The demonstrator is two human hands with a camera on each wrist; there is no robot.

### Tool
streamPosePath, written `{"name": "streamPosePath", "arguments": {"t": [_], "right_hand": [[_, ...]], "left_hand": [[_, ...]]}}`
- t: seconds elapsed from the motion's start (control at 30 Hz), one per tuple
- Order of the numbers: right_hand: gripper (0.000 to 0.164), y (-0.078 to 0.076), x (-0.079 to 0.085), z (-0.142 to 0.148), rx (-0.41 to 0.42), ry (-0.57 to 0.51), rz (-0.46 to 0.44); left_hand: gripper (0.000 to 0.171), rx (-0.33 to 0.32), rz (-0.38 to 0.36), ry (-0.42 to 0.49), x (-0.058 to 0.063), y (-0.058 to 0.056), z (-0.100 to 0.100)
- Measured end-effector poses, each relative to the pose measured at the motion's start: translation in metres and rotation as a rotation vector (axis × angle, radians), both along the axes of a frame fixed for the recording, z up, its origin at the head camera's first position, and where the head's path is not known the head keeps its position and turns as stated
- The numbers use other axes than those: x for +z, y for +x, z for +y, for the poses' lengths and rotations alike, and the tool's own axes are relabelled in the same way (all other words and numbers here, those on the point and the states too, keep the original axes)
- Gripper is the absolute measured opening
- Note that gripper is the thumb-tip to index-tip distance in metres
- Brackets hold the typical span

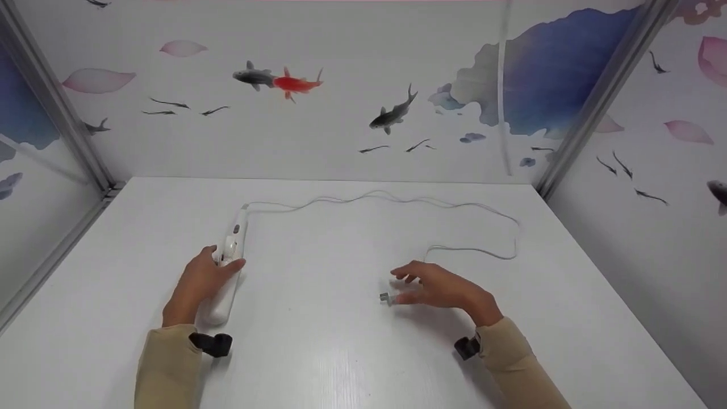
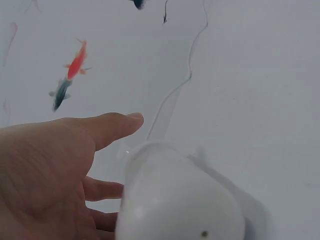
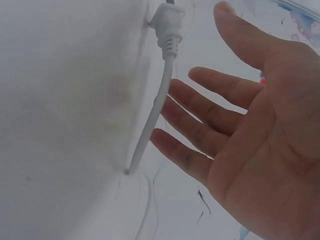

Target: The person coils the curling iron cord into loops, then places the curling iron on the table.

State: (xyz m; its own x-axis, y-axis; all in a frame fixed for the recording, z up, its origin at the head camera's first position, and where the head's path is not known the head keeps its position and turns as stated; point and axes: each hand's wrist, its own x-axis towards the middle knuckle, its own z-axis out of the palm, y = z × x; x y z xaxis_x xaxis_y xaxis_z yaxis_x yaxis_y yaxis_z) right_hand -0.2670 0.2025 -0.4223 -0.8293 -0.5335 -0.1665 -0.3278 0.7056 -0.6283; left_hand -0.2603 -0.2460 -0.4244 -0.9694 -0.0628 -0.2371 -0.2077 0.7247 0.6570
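A long white corded appliance (image 1: 223, 298), perhaps a hair curler, lies on the table at left with its narrow end pointing away. My left hand (image 1: 204, 277) is over its middle, thumb on one side and fingers on the other. In the left wrist view, the thumb stands apart from its rounded white body (image 2: 180, 195). A white two-pin plug (image 1: 384, 297) lies near the thumb of my right hand (image 1: 446, 288). Spread, nearly straight fingers sit beside the plug's cord (image 3: 155, 112) in the right wrist view; whether they touch it I cannot tell.
The thin cord (image 1: 375, 194) runs from the appliance's narrow end along the back of the white table (image 1: 329, 352), then loops at right toward the right hand. Printed wall panels (image 1: 318, 136) with metal posts (image 1: 602, 102) enclose the table at the back and sides.
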Motion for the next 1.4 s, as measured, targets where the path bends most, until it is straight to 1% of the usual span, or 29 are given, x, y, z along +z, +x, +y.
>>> {"name": "streamPosePath", "arguments": {"t": [0.13, 0.2, 0.3, 0.4, 0.57, 0.73, 0.97, 1.17, 1.27, 1.4], "right_hand": [[0.055, 0.0, -0.005, -0.006, 0.026, 0.015, -0.02], [0.052, -0.001, -0.007, -0.008, 0.031, 0.027, -0.012], [0.046, -0.002, -0.01, -0.01, 0.023, 0.05, 0.006], [0.039, -0.003, -0.013, -0.011, 0.02, 0.066, 0.032], [0.028, -0.004, -0.015, -0.007, 0.034, 0.051, 0.06], [0.02, -0.004, -0.011, -0.005, 0.022, 0.056, 0.067], [0.02, -0.004, -0.009, -0.001, 0.028, 0.056, 0.062], [0.021, -0.008, -0.008, 0.007, 0.004, 0.065, 0.05], [0.02, -0.009, -0.009, 0.012, 0.0, 0.07, 0.046], [0.02, -0.01, -0.01, 0.021, -0.004, 0.071, 0.053]], "left_hand": [[0.099, 0.003, 0.011, -0.002, -0.009, -0.002, 0.004], [0.098, 0.021, 0.015, -0.003, -0.012, -0.002, 0.005], [0.092, 0.054, 0.02, -0.035, -0.014, -0.003, 0.006], [0.083, 0.062, 0.032, -0.075, -0.016, -0.003, 0.007], [0.072, 0.062, 0.056, -0.112, -0.013, -0.004, 0.01], [0.067, 0.06, 0.069, -0.098, -0.008, -0.003, 0.01], [0.064, 0.086, 0.051, -0.058, -0.007, 0.001, 0.007], [0.065, 0.108, 0.081, -0.034, -0.004, -0.001, 0.006], [0.067, 0.098, 0.067, -0.022, -0.002, 0.0, 0.006], [0.069, 0.061, 0.051, -0.003, 0.0, 0.002, 0.006]]}}
